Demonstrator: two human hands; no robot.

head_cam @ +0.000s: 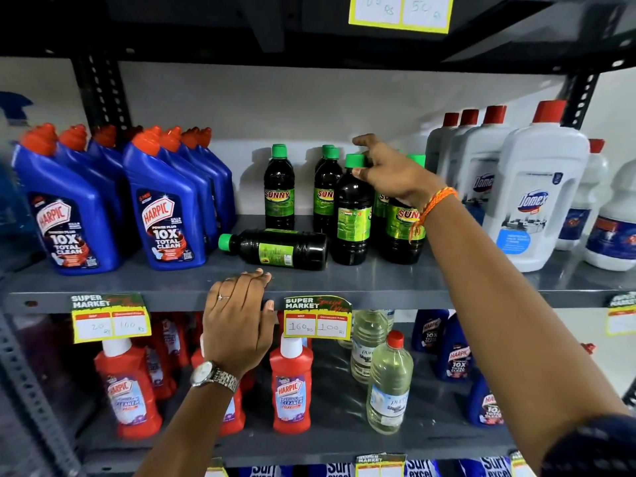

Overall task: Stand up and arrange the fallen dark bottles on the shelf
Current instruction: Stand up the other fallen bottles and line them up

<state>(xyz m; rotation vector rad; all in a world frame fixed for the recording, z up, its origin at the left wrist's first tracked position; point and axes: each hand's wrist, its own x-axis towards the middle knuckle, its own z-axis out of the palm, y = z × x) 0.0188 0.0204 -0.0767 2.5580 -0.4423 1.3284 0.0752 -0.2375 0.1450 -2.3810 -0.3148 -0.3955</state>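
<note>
One dark bottle [275, 249] with a green cap lies on its side on the grey shelf [447, 280], cap pointing left. Just right of it a dark bottle [351, 215] stands upright, and my right hand [389, 173] is closed around its neck below the green cap. Behind it stand two more dark bottles [279, 191] [325, 192]. Another [402, 232] stands to the right, partly hidden by my wrist. My left hand [237, 318] rests flat on the shelf's front edge, just in front of the fallen bottle, and holds nothing.
Blue Harpic bottles [165, 218] crowd the shelf's left side and white Domex bottles [537, 197] its right. Price tags [316, 318] hang from the shelf's front edge. The lower shelf carries red Harpic bottles [292, 383] and clear bottles [389, 383].
</note>
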